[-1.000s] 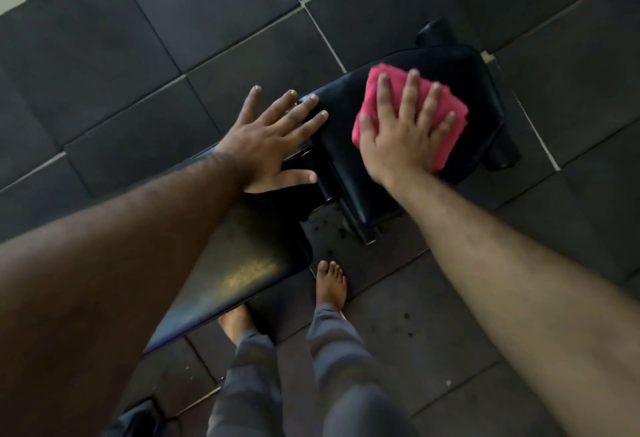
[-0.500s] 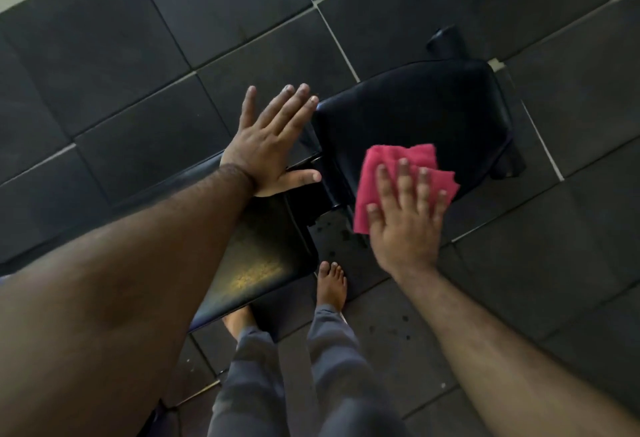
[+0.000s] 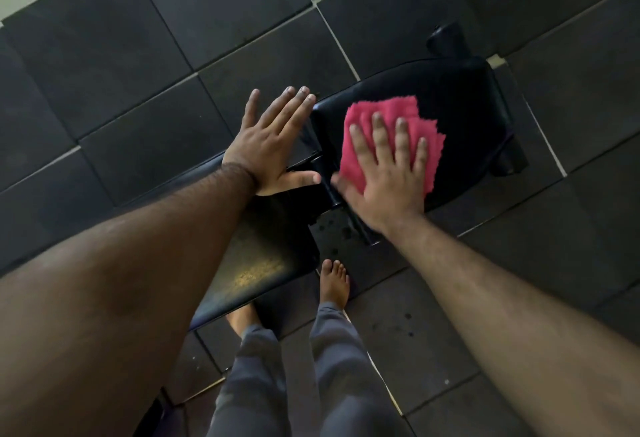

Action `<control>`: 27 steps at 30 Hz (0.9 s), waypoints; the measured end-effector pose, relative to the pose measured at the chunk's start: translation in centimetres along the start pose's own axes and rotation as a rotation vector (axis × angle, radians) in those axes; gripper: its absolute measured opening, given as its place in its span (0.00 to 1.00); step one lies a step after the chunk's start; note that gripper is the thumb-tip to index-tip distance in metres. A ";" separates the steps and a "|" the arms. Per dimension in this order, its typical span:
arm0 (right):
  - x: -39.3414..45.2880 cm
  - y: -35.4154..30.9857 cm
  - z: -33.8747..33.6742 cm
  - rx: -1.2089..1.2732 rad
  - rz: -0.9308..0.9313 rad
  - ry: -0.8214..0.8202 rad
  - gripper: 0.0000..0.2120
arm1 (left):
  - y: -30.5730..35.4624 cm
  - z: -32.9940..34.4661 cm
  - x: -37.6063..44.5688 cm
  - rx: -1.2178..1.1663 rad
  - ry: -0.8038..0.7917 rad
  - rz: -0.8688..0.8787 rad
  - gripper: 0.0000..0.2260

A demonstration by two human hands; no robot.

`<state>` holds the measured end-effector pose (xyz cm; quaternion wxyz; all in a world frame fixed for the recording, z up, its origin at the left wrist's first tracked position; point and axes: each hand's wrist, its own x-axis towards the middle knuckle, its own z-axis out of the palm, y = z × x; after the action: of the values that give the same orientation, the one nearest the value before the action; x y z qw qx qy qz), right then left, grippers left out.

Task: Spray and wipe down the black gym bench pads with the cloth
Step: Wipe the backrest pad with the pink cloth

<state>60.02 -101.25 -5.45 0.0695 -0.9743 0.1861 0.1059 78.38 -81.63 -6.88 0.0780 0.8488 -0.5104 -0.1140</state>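
A black gym bench stands on the floor with two pads. The small seat pad [image 3: 460,101] is at centre right and the long back pad [image 3: 263,263] runs toward lower left. A pink cloth [image 3: 388,118] lies folded on the seat pad's left half. My right hand [image 3: 384,173] presses flat on the cloth with fingers spread. My left hand [image 3: 273,146] rests flat and open on the far end of the long pad, beside the gap between the pads. No spray bottle is in view.
Dark square rubber floor tiles [image 3: 145,66] surround the bench. My bare feet [image 3: 334,281] and grey trousers stand close below the gap. A black frame foot [image 3: 446,38] sticks out beyond the seat pad. A pale floor strip shows at top left.
My right hand swept the cloth from the seat pad's middle down to its near edge, then back up onto the pad's left half. My left hand stayed put.
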 end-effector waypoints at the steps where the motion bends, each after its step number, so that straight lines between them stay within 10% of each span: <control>1: -1.5 0.4 0.2 -0.024 -0.039 -0.014 0.52 | 0.0 0.0 0.0 0.004 -0.005 -0.002 0.58; 5: -1.8 1.6 0.2 -0.089 -0.056 -0.068 0.70 | -0.2 0.2 0.0 0.010 0.003 0.004 0.58; 12: 8.7 -3.1 -0.8 -0.046 0.109 -0.059 0.38 | -0.5 0.6 0.0 -0.025 0.068 0.023 0.56; 21: -3.7 -5.3 -1.0 0.100 -0.224 -0.270 0.30 | 2.5 -2.4 -2.7 -0.119 0.169 -0.013 0.51; 27: -6.3 -13.4 -5.7 0.606 0.104 0.018 0.25 | 4.7 -4.4 -13.4 -0.419 0.401 -0.513 0.31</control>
<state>60.38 -87.70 2.85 0.3496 -0.8994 0.2592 0.0404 69.55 -71.93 0.05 0.3169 0.9200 -0.2217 -0.0635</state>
